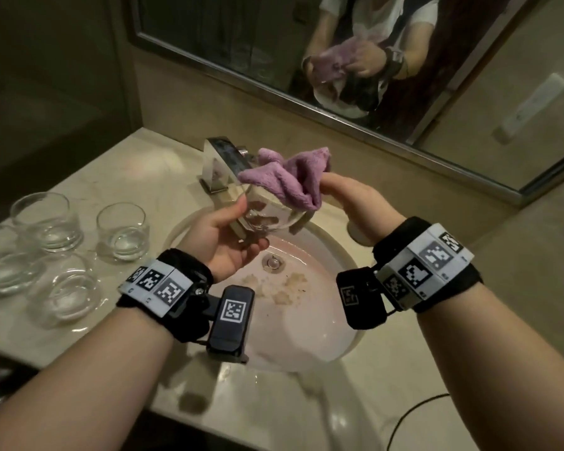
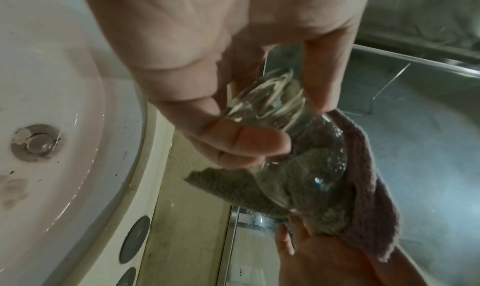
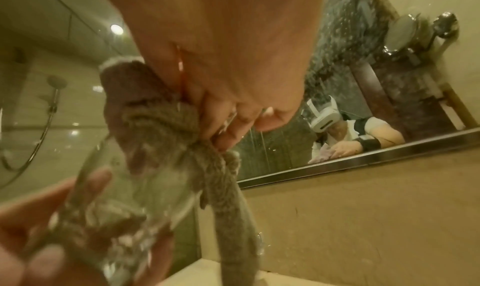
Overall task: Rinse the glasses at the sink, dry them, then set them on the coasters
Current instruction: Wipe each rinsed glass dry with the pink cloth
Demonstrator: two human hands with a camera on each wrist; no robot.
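Purple cloth [image 1: 285, 177] fills glass [image 1: 267, 213], above sink [image 1: 323, 333].

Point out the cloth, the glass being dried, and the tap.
cloth [image 1: 292, 177], head view, on its bunched folds.
glass [image 2: 306, 167], left wrist view, on its side wall.
tap [image 1: 223, 161], head view, on its spout.

Held over the sink [image 1: 189, 222], left of centre, in the left hand [image 1: 222, 242]: a glass [image 1: 267, 216], tilted. Stuffed into its mouth and draped over its far rim: a cloth [image 1: 287, 177], pinched from the right by the right hand [image 1: 349, 196]. Behind the glass, at the sink's back edge: the tap [image 1: 222, 161]. Left of the sink, on the table [image 1: 137, 164]: four more glasses [image 1: 122, 231], upright, close together. Behind the table, on the wall: a mirror [image 1: 241, 40].
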